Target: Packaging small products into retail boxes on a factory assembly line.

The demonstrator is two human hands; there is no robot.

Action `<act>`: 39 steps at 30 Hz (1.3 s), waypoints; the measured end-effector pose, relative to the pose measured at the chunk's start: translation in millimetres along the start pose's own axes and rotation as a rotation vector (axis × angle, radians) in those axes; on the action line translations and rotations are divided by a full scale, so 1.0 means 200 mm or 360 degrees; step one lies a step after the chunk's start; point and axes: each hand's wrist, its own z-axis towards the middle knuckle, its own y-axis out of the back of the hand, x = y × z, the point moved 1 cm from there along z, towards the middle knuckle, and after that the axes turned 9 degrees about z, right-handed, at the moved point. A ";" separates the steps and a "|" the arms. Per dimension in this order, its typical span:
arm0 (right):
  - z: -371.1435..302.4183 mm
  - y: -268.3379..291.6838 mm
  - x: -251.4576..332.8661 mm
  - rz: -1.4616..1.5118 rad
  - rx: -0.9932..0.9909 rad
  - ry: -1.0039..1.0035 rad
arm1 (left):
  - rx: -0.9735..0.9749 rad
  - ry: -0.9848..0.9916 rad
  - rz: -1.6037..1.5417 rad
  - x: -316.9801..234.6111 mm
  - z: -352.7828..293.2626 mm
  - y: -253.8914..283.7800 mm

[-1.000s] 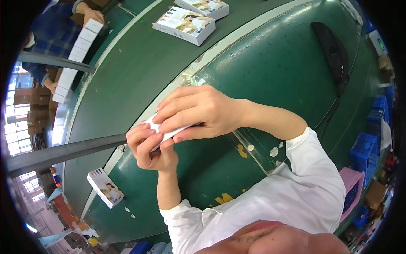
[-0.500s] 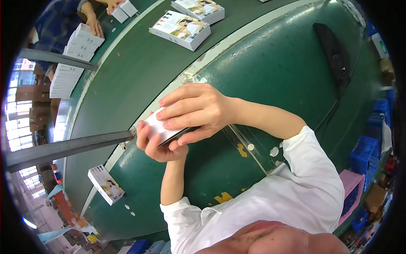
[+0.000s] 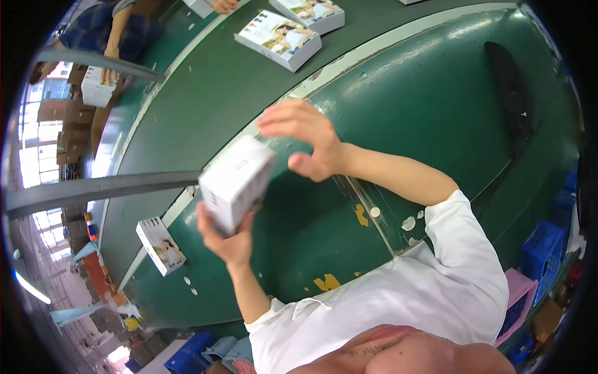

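My left hand [image 3: 227, 244] grips a white cardboard box [image 3: 233, 174] from below, thumb on one side and fingers on the other. The box is tilted above the green table [image 3: 293, 249], with a plain white face turned up and a printed side partly blurred. Just to the right of the box, my right hand [image 3: 308, 134] is open, its fingers apart and touching nothing. A printed white box [image 3: 161, 246] lies on the table edge to the left of my left hand.
Printed boxes [image 3: 280, 38] lie on the green conveyor belt [image 3: 187, 124] at the top. A metal bar [image 3: 106, 192] crosses from the left. Far left, a co-worker's hand [image 3: 111, 71] touches white boxes [image 3: 98, 88]. A black pouch-like thing [image 3: 511, 93] lies right.
My right hand has come off the box and opened. The left hand has turned the box, so more of it shows. The co-worker's white boxes have moved away to the left.
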 end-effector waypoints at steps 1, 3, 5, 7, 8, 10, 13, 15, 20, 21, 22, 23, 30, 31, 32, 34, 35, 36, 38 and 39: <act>-0.04 0.00 -0.04 -0.0024 0.0003 -0.0061 | -0.0110 0.0150 -0.0039 0.08 -0.01 0.07; -0.14 -0.01 -0.11 -0.0070 0.0091 -0.0159 | -0.0231 0.0212 0.0394 0.15 0.01 0.25; -0.20 -0.10 -0.16 -0.0256 0.0512 -0.0051 | -0.0267 0.0360 0.0844 0.26 -0.05 0.40; -0.22 -0.15 -0.12 -0.0260 0.0576 -0.0047 | -0.0069 0.0311 0.1455 0.43 -0.16 0.48; -0.23 -0.16 -0.11 -0.0253 0.0612 -0.0054 | 0.0037 0.0221 0.1719 0.57 -0.25 0.46; -0.24 -0.12 -0.11 -0.0338 0.0697 -0.0073 | 0.0016 0.0561 0.2045 0.67 -0.26 0.41; -0.22 -0.14 -0.14 -0.0310 0.0695 -0.0167 | 0.0084 0.0701 0.2010 0.77 -0.21 0.41; -0.18 -0.13 -0.13 -0.0328 0.0606 -0.0197 | 0.0059 0.0722 0.1930 0.83 -0.17 0.46; -0.16 -0.09 -0.22 -0.0541 0.0472 -0.0310 | -0.0075 0.0796 0.1779 0.94 -0.04 0.44; -0.17 -0.08 -0.23 -0.0560 0.0460 -0.0355 | -0.0080 0.0811 0.1785 0.95 -0.03 0.45; -0.19 -0.08 -0.24 -0.0544 0.0460 -0.0400 | -0.0076 0.0813 0.1778 0.99 -0.04 0.45; -0.20 -0.09 -0.24 -0.0533 0.0455 -0.0443 | -0.0084 0.0823 0.1778 1.01 -0.05 0.46; -0.14 -0.06 -0.26 -0.0591 0.0404 -0.0468 | -0.0035 0.0750 0.1674 1.22 -0.05 0.54; -0.11 -0.01 -0.28 -0.0650 0.0349 -0.0469 | 0.0059 0.0827 0.1764 1.19 -0.01 0.51; -0.07 -0.03 -0.30 -0.0709 0.0312 -0.0485 | -0.0033 0.0771 0.1641 1.31 -0.07 0.59; 0.03 0.02 -0.44 -0.0907 0.0253 -0.0432 | 0.0182 0.1033 0.1765 1.26 -0.02 0.57; 0.09 0.01 -0.52 -0.1005 0.0206 -0.0429 | 0.0043 0.0929 0.1677 1.37 -0.09 0.64; 0.15 0.06 -0.63 -0.1142 0.0156 -0.0427 | 0.0114 0.1146 0.1607 1.31 -0.03 0.60; 0.24 0.13 -0.84 -0.1543 0.0229 -0.0566 | 0.0072 0.1114 0.1637 1.35 -0.07 0.62; 0.28 0.18 -0.92 -0.1723 0.0277 -0.0727 | 0.0126 0.1167 0.1644 1.29 -0.04 0.56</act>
